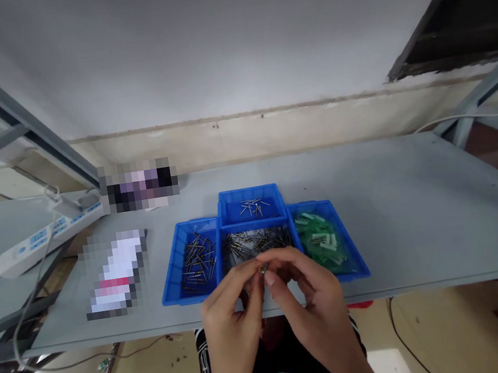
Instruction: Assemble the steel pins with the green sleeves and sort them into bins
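My left hand (233,313) and my right hand (313,301) meet over the table's front edge, fingers closed in a pinch. Between their fingertips is a small metal piece (264,268), mostly hidden, so its kind does not show. Just beyond my fingers, the middle blue bin holds many thin metal pins (257,240). Darker, brass-tinted pins (199,259) fill part of the left blue bin (170,285). Slim silvery pins (254,206) lie in the rear blue bin (226,202). Inside the right blue bin (358,260) are a green plastic bag (314,230) and small white pieces (327,240).
The bins stand on a grey table (413,218) against a wall. At left are a blurred phone-like object (119,271), another blurred item (141,187) and a white power strip (45,235) with a cable. Metal frame posts (17,109) rise at both sides.
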Demonstrator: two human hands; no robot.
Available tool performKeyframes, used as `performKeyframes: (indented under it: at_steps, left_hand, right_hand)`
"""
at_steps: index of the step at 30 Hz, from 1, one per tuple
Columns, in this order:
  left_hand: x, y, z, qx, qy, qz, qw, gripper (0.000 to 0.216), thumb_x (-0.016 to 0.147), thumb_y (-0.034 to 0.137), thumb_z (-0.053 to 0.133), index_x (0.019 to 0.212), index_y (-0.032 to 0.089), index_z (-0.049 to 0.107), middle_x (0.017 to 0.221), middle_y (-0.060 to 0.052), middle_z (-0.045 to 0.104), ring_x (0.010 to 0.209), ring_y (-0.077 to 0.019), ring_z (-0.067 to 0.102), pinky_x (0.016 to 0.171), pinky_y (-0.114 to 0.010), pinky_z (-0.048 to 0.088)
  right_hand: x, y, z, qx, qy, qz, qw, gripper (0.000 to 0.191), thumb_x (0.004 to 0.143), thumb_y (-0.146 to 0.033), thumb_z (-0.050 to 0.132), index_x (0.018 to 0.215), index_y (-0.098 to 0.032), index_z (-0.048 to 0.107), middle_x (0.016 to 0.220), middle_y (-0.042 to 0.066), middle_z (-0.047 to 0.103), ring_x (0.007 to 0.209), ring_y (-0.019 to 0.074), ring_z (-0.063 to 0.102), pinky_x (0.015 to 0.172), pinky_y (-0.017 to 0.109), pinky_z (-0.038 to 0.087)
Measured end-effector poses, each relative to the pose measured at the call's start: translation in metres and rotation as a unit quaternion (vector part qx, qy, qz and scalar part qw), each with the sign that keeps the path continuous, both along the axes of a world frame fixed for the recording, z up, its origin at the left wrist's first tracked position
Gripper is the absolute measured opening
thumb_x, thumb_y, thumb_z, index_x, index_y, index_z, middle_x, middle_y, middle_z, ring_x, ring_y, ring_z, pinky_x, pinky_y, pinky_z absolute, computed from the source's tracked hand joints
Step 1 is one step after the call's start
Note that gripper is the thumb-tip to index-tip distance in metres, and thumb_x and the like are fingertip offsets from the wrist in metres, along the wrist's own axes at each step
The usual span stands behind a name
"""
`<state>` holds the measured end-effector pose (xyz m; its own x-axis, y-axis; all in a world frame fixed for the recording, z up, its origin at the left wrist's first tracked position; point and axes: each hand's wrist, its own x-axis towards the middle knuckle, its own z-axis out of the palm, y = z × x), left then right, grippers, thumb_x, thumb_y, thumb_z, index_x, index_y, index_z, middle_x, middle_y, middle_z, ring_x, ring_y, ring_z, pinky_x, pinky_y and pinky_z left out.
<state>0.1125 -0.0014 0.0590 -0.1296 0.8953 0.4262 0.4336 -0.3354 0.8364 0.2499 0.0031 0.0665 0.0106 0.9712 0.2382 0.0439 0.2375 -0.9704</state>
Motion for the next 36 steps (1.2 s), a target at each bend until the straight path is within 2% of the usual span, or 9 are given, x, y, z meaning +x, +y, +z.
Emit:
performKeyframes:
  at_steps: [5,9,12,16,19,23,27,32,36]
  left_hand:
    - [-0.002,-0.001,-0.007,-0.008,0.0,0.011,1.0,0.019,0.101,0.015,0.07,0.106,0.026,0.086,0.097,-0.003,0.087,0.076,-0.0174,0.08,0.072,-0.026,0.066]
    - [-0.004,-0.001,-0.003,0.002,0.0,0.014,1.0,0.02,0.103,0.015,0.07,0.109,0.027,0.085,0.104,-0.002,0.087,0.084,-0.0174,0.082,0.077,-0.026,0.065]
    - [-0.009,-0.004,0.0,0.002,0.008,0.035,0.999,0.02,0.105,0.019,0.07,0.112,0.029,0.085,0.11,-0.002,0.087,0.092,-0.0185,0.081,0.081,-0.028,0.063]
    - [-0.027,-0.013,0.005,-0.018,0.018,0.23,0.973,0.019,0.103,0.034,0.077,0.121,0.034,0.084,0.111,0.0,0.085,0.086,-0.0173,0.076,0.079,-0.03,0.058]
    - [-0.044,-0.014,0.008,-0.068,0.027,0.321,0.944,0.052,0.098,0.047,0.081,0.148,0.037,0.071,0.101,0.001,0.083,0.073,-0.0167,0.068,0.074,-0.031,0.054]
    - [-0.057,-0.006,0.01,-0.097,0.057,0.328,0.938,0.058,0.097,0.052,0.078,0.151,0.034,0.068,0.099,-0.001,0.082,0.065,-0.0165,0.061,0.067,-0.031,0.052]
    - [-0.056,-0.004,0.006,-0.091,-0.002,0.315,0.945,0.059,0.098,0.052,0.077,0.152,0.032,0.068,0.09,0.0,0.079,0.066,-0.0157,0.066,0.065,-0.028,0.053]
    - [-0.051,-0.006,0.004,-0.117,-0.043,0.273,0.954,0.046,0.101,0.051,0.074,0.142,0.03,0.074,0.086,-0.001,0.079,0.079,-0.0175,0.075,0.067,-0.025,0.056]
    - [-0.047,-0.004,0.011,-0.119,-0.05,0.261,0.957,0.04,0.103,0.052,0.072,0.134,0.028,0.077,0.084,0.0,0.078,0.072,-0.0168,0.071,0.064,-0.026,0.055]
  right_hand:
    - [0.001,0.004,-0.006,0.008,-0.011,0.025,1.0,0.02,0.106,-0.021,0.067,0.12,-0.029,0.078,0.095,0.001,0.072,0.085,0.0166,0.07,0.078,0.029,0.06]
    - [0.004,0.007,0.0,0.033,-0.032,0.052,0.998,0.025,0.107,-0.021,0.067,0.126,-0.031,0.078,0.097,0.0,0.073,0.087,0.0163,0.071,0.08,0.03,0.059]
    - [0.003,0.007,0.001,0.043,-0.049,0.036,0.997,0.025,0.109,-0.022,0.063,0.127,-0.03,0.077,0.1,0.002,0.075,0.089,0.0172,0.073,0.079,0.029,0.06]
    - [-0.008,0.006,-0.009,0.026,-0.159,-0.022,0.987,0.023,0.108,-0.021,0.058,0.117,-0.025,0.078,0.094,0.003,0.076,0.072,0.0158,0.068,0.068,0.027,0.056]
    - [-0.022,0.006,-0.019,0.024,-0.247,-0.021,0.969,0.023,0.105,-0.017,0.058,0.116,-0.023,0.078,0.093,0.004,0.077,0.071,0.0171,0.07,0.069,0.028,0.055]
    - [-0.034,0.012,-0.028,0.016,-0.337,-0.026,0.941,0.022,0.101,-0.015,0.063,0.116,-0.024,0.077,0.094,0.004,0.078,0.077,0.0207,0.075,0.07,0.03,0.054]
    - [-0.034,0.021,-0.033,0.001,-0.382,0.005,0.924,0.024,0.095,-0.014,0.076,0.115,-0.027,0.08,0.092,0.0,0.078,0.076,0.02,0.075,0.066,0.028,0.049]
    - [-0.035,0.022,-0.039,-0.004,-0.421,0.02,0.907,0.033,0.095,-0.013,0.079,0.122,-0.031,0.081,0.096,0.0,0.081,0.082,0.0218,0.077,0.07,0.029,0.05]
    - [-0.039,0.024,-0.04,0.003,-0.428,0.031,0.903,0.029,0.096,-0.012,0.078,0.116,-0.032,0.082,0.097,0.0,0.081,0.086,0.0218,0.077,0.073,0.029,0.052]
